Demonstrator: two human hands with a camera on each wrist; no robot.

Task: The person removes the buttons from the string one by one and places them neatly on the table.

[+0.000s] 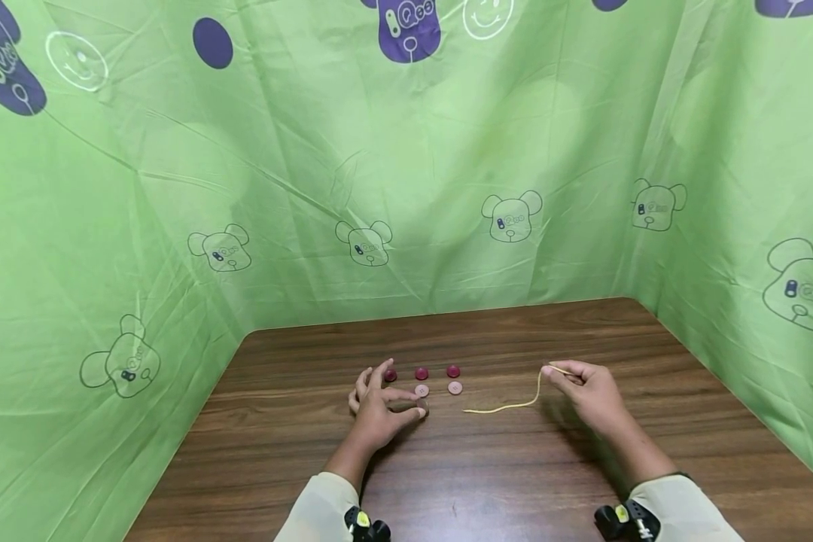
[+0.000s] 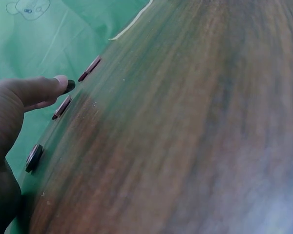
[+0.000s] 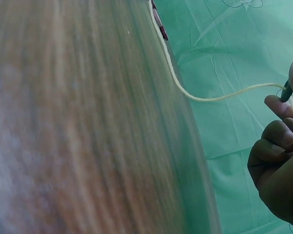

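Note:
My left hand (image 1: 378, 414) pinches a small dark disc, like a button (image 2: 68, 87), between thumb and forefinger, low over the table. Beside it lie two pale pink buttons (image 1: 455, 388), and behind them a row of three dark red buttons (image 1: 421, 373). The leftmost red one sits right by the spread fingers. Off to the right, my right hand (image 1: 591, 388) grips a thin yellow cord (image 1: 508, 407) near one end. A small dark piece (image 3: 285, 91) shows between that thumb and forefinger, at the cord. The cord's other end trails on the wood towards the buttons.
The brown wooden table (image 1: 461, 467) carries all of this. Green printed cloth (image 1: 433, 150) hangs around its back and sides. Black devices (image 1: 626, 519) are strapped at both wrists over pale sleeves.

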